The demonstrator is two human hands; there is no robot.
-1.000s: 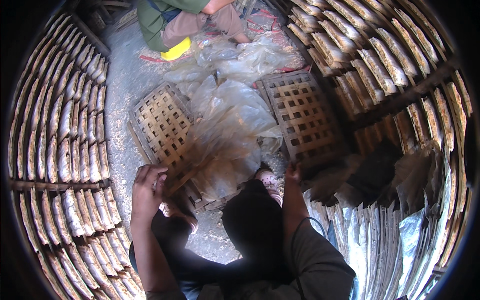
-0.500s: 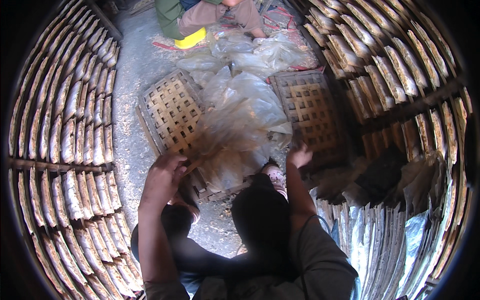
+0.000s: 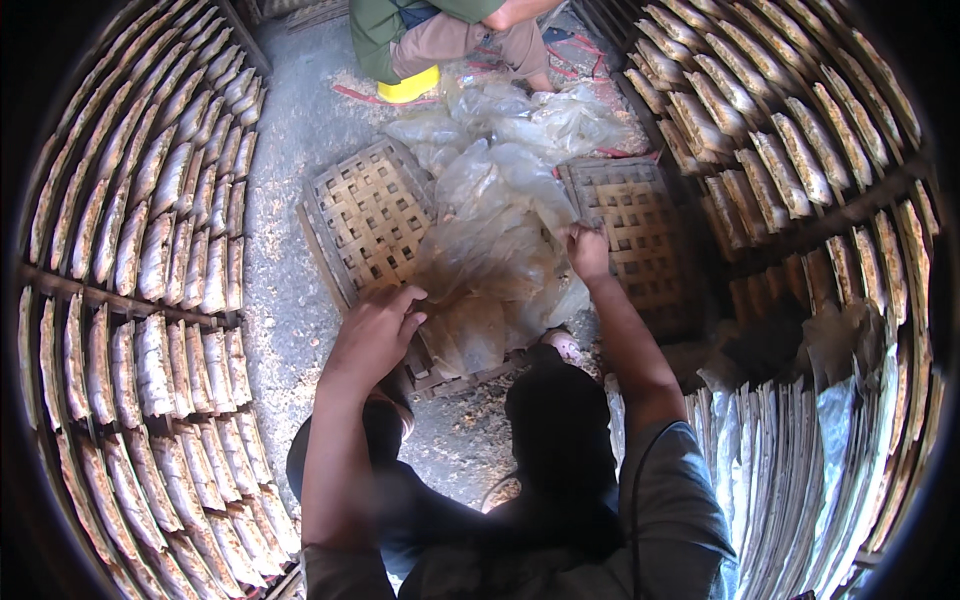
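A crumpled, translucent plastic sheet [image 3: 490, 290] stretches between my two hands above the floor. My left hand [image 3: 375, 335] is at its near left corner, with thumb and fingers pinched on the edge. Farther away and to the right, my right hand [image 3: 588, 252] is closed on the sheet's other side. More loose plastic sheets [image 3: 500, 190] lie heaped just beyond. Beneath and beside the sheet are a slatted, woven bamboo tray [image 3: 365, 200] on the left and another woven tray [image 3: 630, 215] on the right, partly in shadow.
Racks [image 3: 170, 230] of tightly packed pale slabs line the left, with similar racks [image 3: 790, 130] on the right. Upright sheets [image 3: 760, 470] stand close by my right arm. Another person [image 3: 440, 40] with a yellow boot [image 3: 408, 85] crouches at the far side, near red strips.
My right hand has moved away from me, and the plastic sheet, blurred by motion before, now hangs more steadily between my hands. The whole view has shifted slightly right.
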